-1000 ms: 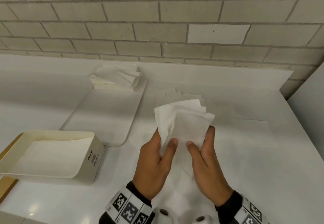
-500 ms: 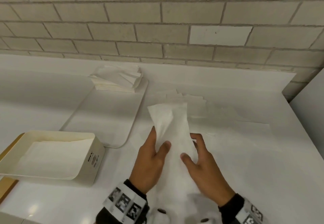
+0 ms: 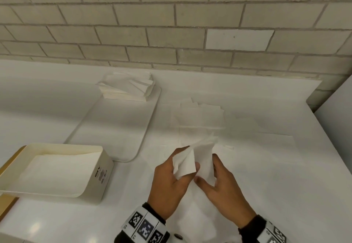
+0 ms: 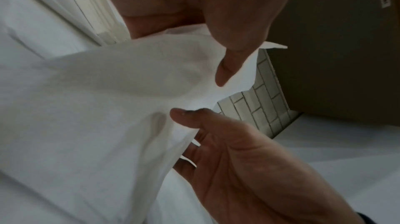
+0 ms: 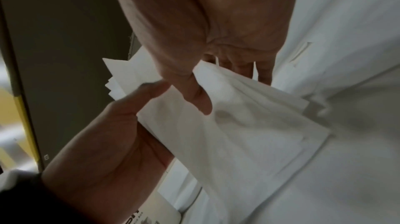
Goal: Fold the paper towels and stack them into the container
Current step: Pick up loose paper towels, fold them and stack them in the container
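White paper towel (image 3: 192, 161) hides both hands' fingertips.

- White paper towel (image 3: 192, 163): partly folded, held above the worktop's near middle.
- Cream container (image 3: 99, 176): open, towel inside, near the worktop's left edge.

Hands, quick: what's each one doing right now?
Left hand: pinches the paper towel between thumb and fingers.
Right hand: grips the same paper towel, thumb on top.
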`<act>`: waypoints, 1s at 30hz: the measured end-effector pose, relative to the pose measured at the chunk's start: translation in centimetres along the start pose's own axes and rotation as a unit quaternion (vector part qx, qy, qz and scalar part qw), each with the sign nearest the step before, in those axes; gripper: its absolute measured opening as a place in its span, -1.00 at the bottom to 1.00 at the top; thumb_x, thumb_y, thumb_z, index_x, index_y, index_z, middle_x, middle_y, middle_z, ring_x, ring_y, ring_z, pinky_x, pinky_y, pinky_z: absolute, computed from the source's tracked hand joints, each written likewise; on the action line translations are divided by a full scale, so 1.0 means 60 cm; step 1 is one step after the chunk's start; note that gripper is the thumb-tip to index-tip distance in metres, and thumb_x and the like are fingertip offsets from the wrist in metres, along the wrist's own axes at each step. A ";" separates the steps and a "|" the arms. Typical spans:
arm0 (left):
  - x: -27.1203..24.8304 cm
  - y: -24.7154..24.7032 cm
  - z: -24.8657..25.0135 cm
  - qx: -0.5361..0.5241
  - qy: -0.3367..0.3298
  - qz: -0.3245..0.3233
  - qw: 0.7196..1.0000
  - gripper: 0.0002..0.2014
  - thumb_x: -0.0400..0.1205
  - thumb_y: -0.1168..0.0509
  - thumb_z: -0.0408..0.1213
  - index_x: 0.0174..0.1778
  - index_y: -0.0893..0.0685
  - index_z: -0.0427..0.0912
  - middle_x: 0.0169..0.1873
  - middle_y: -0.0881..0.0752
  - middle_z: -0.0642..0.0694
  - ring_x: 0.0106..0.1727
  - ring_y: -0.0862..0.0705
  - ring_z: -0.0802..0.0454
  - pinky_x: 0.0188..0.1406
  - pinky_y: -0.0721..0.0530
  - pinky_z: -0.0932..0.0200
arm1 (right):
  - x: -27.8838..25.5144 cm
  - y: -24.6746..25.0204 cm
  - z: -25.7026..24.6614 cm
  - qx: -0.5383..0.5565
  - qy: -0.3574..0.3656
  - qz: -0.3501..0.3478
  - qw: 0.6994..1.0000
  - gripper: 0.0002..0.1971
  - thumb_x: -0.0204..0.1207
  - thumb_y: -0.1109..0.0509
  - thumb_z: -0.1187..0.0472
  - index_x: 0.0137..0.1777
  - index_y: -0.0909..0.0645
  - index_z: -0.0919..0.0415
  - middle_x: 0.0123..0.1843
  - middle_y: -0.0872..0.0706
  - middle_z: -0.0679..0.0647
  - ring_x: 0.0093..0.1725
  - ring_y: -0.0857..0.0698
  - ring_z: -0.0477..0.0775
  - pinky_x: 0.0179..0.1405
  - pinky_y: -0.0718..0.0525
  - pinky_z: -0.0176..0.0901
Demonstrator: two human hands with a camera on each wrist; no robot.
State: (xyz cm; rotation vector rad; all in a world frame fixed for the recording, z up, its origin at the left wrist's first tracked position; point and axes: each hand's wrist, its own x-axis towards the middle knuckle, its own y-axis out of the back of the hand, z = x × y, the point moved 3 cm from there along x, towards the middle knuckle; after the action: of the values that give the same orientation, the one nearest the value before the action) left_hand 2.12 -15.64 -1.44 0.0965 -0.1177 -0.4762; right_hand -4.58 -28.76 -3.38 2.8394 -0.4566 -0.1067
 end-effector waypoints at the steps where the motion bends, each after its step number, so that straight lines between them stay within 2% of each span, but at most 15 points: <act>1: 0.001 0.002 0.002 -0.004 -0.001 0.011 1.000 -0.75 0.64 -0.43 -0.29 0.21 -0.75 0.06 0.04 -0.86 0.14 0.12 -0.81 0.18 0.07 -0.73 0.30 | 0.001 0.001 -0.001 0.007 0.003 0.009 1.000 -0.64 0.59 -0.47 0.23 0.25 -0.51 -0.18 0.11 -0.74 -0.39 0.14 -0.74 -0.28 0.02 -0.67 -0.46; 4: 0.004 0.003 0.025 0.003 -0.046 0.025 0.999 -0.84 0.66 -0.40 -0.26 0.12 -0.81 -0.02 -0.05 -0.87 0.05 0.05 -0.83 0.11 0.01 -0.74 0.27 | 0.004 0.007 -0.011 0.022 0.036 0.061 0.997 -0.69 0.59 -0.47 0.28 0.22 -0.59 -0.10 0.08 -0.78 -0.36 0.10 -0.75 -0.30 0.02 -0.66 -0.50; 7: 0.001 0.002 0.026 0.024 -0.062 0.010 0.998 -0.79 0.69 -0.40 -0.36 0.22 -0.78 -0.10 0.03 -0.85 0.10 0.14 -0.81 0.11 0.08 -0.71 0.36 | 0.008 0.011 -0.004 0.020 0.031 0.085 0.996 -0.68 0.57 -0.49 0.25 0.17 -0.58 -0.19 0.04 -0.77 -0.42 0.05 -0.75 -0.35 -0.03 -0.63 -0.54; 9: 0.003 0.002 0.005 0.055 -0.035 -0.012 0.998 -0.75 0.69 -0.41 -0.34 0.27 -0.74 -0.05 0.05 -0.84 0.16 0.13 -0.80 0.17 0.05 -0.67 0.42 | 0.011 0.009 0.008 -0.027 0.009 0.043 0.999 -0.66 0.58 -0.49 0.16 0.16 -0.51 -0.29 0.02 -0.78 -0.33 0.05 -0.73 -0.35 -0.05 -0.64 -0.49; 11: 0.003 0.004 -0.016 0.093 -0.015 -0.021 0.995 -0.75 0.71 -0.38 -0.40 0.24 -0.73 -0.01 -0.05 -0.83 0.19 -0.02 -0.79 0.22 -0.05 -0.65 0.39 | 0.012 0.001 0.017 -0.081 -0.012 -0.029 0.996 -0.62 0.60 -0.45 0.09 0.18 -0.39 -0.40 0.09 -0.74 -0.27 0.10 -0.70 -0.33 -0.03 -0.64 -0.49; 12: 0.003 0.006 -0.021 0.091 -0.006 -0.016 0.996 -0.77 0.71 -0.37 -0.42 0.17 -0.74 0.00 -0.14 -0.82 0.20 -0.12 -0.78 0.25 -0.13 -0.64 0.38 | 0.012 -0.002 0.019 -0.094 -0.014 -0.050 0.994 -0.59 0.62 -0.42 0.08 0.21 -0.33 -0.44 0.15 -0.71 -0.27 0.14 -0.67 -0.34 0.01 -0.63 -0.51; 14: 0.007 0.008 -0.010 0.061 0.018 0.016 0.998 -0.80 0.71 -0.37 -0.34 -0.05 -0.78 0.09 -0.29 -0.81 0.18 -0.26 -0.75 0.23 -0.24 -0.65 0.37 | 0.015 -0.003 0.012 -0.087 -0.013 -0.068 0.994 -0.58 0.69 -0.32 0.10 0.30 -0.28 -0.45 0.25 -0.67 -0.30 0.20 -0.64 -0.40 0.08 -0.57 -0.58; 16: 0.016 0.016 0.021 0.000 0.046 0.054 0.997 -0.79 0.70 -0.37 -0.21 -0.18 -0.81 0.19 -0.25 -0.86 0.14 -0.19 -0.82 0.14 -0.16 -0.75 0.27 | 0.021 -0.003 -0.007 -0.066 -0.014 -0.078 0.995 -0.65 0.73 -0.25 0.11 0.40 -0.35 -0.34 0.27 -0.69 -0.30 0.22 -0.65 -0.40 0.20 -0.59 -0.50; 18: 0.030 0.038 0.048 -0.096 0.091 0.096 0.987 -0.89 0.68 -0.38 -0.14 -0.03 -0.83 0.11 -0.12 -0.89 0.04 -0.05 -0.87 0.04 -0.02 -0.80 0.07 | 0.029 -0.006 -0.031 -0.042 -0.011 -0.105 0.994 -0.67 0.75 -0.23 0.10 0.47 -0.45 -0.19 0.28 -0.72 -0.30 0.25 -0.67 -0.36 0.31 -0.62 -0.32; 22: 0.056 0.127 0.083 -0.246 0.159 0.111 0.950 -0.68 0.67 -0.36 -0.18 0.29 -0.73 -0.25 0.11 -0.85 -0.22 0.15 -0.83 -0.21 0.17 -0.75 -0.16 | 0.045 -0.042 -0.107 0.032 -0.003 -0.219 0.975 -0.71 0.74 -0.25 0.11 0.43 -0.55 -0.05 0.27 -0.76 -0.24 0.26 -0.73 -0.21 0.29 -0.65 -0.26; 24: 0.059 0.194 0.099 -0.289 0.154 0.126 0.936 -0.61 0.67 -0.36 -0.20 0.37 -0.69 -0.30 0.21 -0.80 -0.30 0.24 -0.78 -0.29 0.29 -0.71 -0.26 | 0.055 -0.073 -0.143 0.057 0.000 -0.251 0.966 -0.73 0.73 -0.27 0.14 0.38 -0.60 -0.01 0.24 -0.79 -0.18 0.22 -0.76 -0.15 0.26 -0.68 -0.22; 25: 0.060 0.236 0.104 -0.293 0.132 0.150 0.935 -0.60 0.66 -0.36 -0.24 0.40 -0.68 -0.31 0.24 -0.79 -0.30 0.26 -0.77 -0.27 0.30 -0.73 -0.22 | 0.063 -0.090 -0.159 0.062 0.011 -0.250 0.966 -0.74 0.72 -0.28 0.14 0.35 -0.62 -0.01 0.22 -0.80 -0.17 0.20 -0.77 -0.14 0.24 -0.70 -0.21; 27: 0.054 0.328 0.119 -0.267 0.071 0.215 0.936 -0.65 0.63 -0.37 -0.35 0.35 -0.71 -0.27 0.18 -0.82 -0.21 0.15 -0.81 -0.15 0.08 -0.83 0.00 | 0.087 -0.129 -0.184 0.047 0.048 -0.207 0.976 -0.76 0.69 -0.32 0.11 0.31 -0.65 -0.02 0.17 -0.81 -0.17 0.16 -0.78 -0.15 0.19 -0.74 -0.15; 29: 0.038 0.417 0.128 -0.201 0.025 0.275 0.940 -0.72 0.62 -0.36 -0.48 0.22 -0.76 -0.17 -0.07 -0.85 -0.07 -0.14 -0.80 0.05 -0.23 -0.80 0.20 | 0.114 -0.175 -0.202 0.029 0.083 -0.156 0.984 -0.81 0.67 -0.36 0.10 0.23 -0.68 -0.01 0.11 -0.82 -0.17 0.10 -0.79 -0.17 0.12 -0.75 -0.15; 30: 0.027 0.456 0.128 -0.154 0.012 0.299 0.942 -0.71 0.62 -0.35 -0.53 0.18 -0.77 -0.12 -0.19 -0.84 -0.01 -0.24 -0.77 0.12 -0.29 -0.77 0.24 | 0.127 -0.202 -0.208 0.024 0.095 -0.148 0.984 -0.84 0.66 -0.38 0.11 0.20 -0.68 -0.01 0.08 -0.82 -0.18 0.08 -0.79 -0.18 0.10 -0.76 -0.16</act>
State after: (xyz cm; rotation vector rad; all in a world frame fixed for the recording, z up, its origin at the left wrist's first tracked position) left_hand 14.83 7.32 9.57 -0.2391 -0.0422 0.1190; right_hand 7.64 -17.00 5.13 2.9074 0.0032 0.1197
